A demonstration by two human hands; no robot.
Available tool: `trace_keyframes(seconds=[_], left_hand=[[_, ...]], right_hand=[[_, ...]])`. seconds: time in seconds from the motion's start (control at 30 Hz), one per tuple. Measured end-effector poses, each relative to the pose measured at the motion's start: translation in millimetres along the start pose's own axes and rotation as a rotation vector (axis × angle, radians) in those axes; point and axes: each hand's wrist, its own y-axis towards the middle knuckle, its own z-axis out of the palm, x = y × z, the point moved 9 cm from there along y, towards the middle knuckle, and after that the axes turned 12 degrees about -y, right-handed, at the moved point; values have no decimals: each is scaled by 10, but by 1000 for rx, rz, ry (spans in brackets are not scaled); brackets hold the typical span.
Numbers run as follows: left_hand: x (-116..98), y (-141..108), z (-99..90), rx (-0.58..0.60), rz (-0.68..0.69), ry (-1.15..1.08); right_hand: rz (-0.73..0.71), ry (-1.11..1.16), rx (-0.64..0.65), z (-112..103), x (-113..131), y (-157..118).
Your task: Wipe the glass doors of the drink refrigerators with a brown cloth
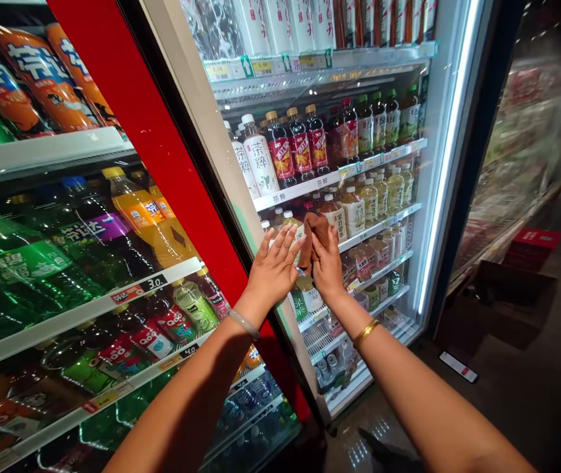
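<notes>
Spread flat, my left hand [273, 268] rests at the edge of the glass door of a lit drinks fridge, fingers apart and holding nothing. Just to its right, my right hand [328, 266] presses a brown cloth [314, 228] against the glass, and its fingers are closed on the cloth. Part of the cloth is hidden under that hand. Behind the glass, near both hands, stand pale tea bottles [356, 211] on a shelf. A red door frame [162, 151] lies left of my left hand.
On the left, another fridge holds green soda bottles [24, 256], orange cans [44, 79] and small juice bottles. A bright light strip [450, 151] runs down the lit fridge's right side. At right, a phone [458, 366] and a cardboard box [512, 289] are low near the floor.
</notes>
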Motion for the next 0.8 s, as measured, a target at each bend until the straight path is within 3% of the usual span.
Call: trace_keyframes(seconds=[0.17, 0.27, 0.4, 0.5, 0.6, 0.73, 0.8], left_hand=[[-14, -15, -40, -54, 16, 35], [-26, 3, 23, -90, -46, 20], [-57, 51, 216, -180, -247, -43], [-144, 77, 421, -211, -336, -101], [-266, 82, 540, -257, -309, -126], [-343, 63, 525, -353, -258, -127], [-343, 85, 549, -332, -249, -144]], right_hand=[[43, 4, -64, 48, 37, -268], [-25, 13, -55, 103, 118, -180], [-90, 19, -71, 9, -34, -13], [-96, 4, -109, -48, -166, -159], [-134, -12, -122, -40, -215, -273], [-216, -24, -97, -93, -386, -50], [-199, -44, -114, -164, -527, 49]])
